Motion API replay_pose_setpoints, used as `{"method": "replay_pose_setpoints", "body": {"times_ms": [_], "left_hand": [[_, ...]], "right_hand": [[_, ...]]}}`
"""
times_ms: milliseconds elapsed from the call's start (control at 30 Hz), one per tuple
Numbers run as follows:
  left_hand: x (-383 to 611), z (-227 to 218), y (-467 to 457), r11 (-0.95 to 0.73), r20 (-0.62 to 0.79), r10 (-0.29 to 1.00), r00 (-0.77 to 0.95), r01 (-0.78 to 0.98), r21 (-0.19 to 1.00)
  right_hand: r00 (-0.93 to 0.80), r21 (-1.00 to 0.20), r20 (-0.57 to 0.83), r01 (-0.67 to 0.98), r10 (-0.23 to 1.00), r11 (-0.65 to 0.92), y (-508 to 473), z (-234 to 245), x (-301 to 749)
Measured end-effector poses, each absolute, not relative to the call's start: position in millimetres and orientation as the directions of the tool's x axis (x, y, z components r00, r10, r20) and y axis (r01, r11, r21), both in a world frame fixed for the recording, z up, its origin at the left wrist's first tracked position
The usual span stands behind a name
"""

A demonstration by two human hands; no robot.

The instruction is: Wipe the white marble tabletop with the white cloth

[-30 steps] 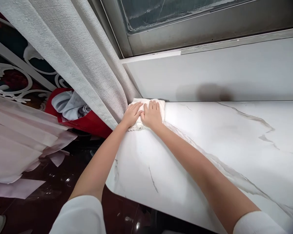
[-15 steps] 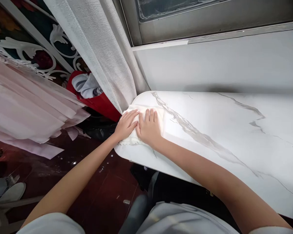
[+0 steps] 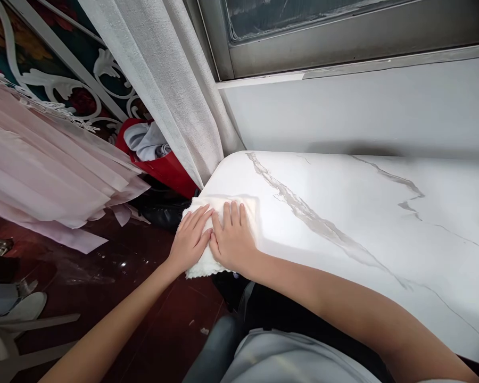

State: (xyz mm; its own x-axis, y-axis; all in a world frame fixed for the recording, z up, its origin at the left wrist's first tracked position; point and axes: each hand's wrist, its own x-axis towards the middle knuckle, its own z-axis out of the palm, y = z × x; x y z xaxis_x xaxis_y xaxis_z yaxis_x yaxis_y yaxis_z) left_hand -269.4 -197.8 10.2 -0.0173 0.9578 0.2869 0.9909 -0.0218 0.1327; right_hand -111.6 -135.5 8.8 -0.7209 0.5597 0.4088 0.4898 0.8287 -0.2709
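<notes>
Under both palms a cream-white cloth (image 3: 245,213) lies spread at the rounded left end of a white marble-patterned tabletop (image 3: 335,197). My left hand (image 3: 191,239) rests flat on the cloth's left part, fingers stretched out. Beside it, my right hand (image 3: 233,236) presses flat on the cloth's right part with its fingers extended. The two thumbs nearly meet. Part of the cloth hangs over the table's near edge, its fluffy border showing below my hands.
A pale curtain (image 3: 175,90) drops to the table's far left corner. Left of it stand a red bag (image 3: 171,173) with grey cloth inside and pink draped fabric (image 3: 64,159). A metal-framed window (image 3: 323,56) sits above the white wall. The floor (image 3: 159,319) is dark red tile.
Both hands have slid the cloth toward me and slightly left, from further in on the tabletop to its near left edge. Both stay flat on it.
</notes>
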Motion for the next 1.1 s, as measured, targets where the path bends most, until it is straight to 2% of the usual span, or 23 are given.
{"method": "replay_pose_setpoints", "body": {"times_ms": [333, 567, 833, 1100], "left_hand": [[-271.4, 13.2, -159.8, 0.032, 0.283, 0.957, -0.069, 0.991, 0.133], [-278.8, 8.2, -67.9, 0.022, 0.292, 0.954, -0.072, 0.985, 0.171], [-283.4, 8.7, 36.6, -0.058, 0.327, 0.944, -0.035, 0.961, 0.270], [-249.4, 8.1, 87.6, -0.063, 0.316, 0.949, -0.017, 0.968, 0.242]], "right_hand": [[-0.738, -0.280, 0.420, 0.448, 0.528, 0.849, -92.9, 2.6, -120.2], [-0.698, -0.302, 0.370, 0.534, 0.613, 0.790, -10.4, 3.3, -129.7], [-0.668, -0.297, 0.300, 0.613, 0.681, 0.733, 78.8, 4.7, -132.5], [-0.585, -0.278, 0.320, 0.694, 0.745, 0.664, 116.9, 2.0, -106.9]]}}
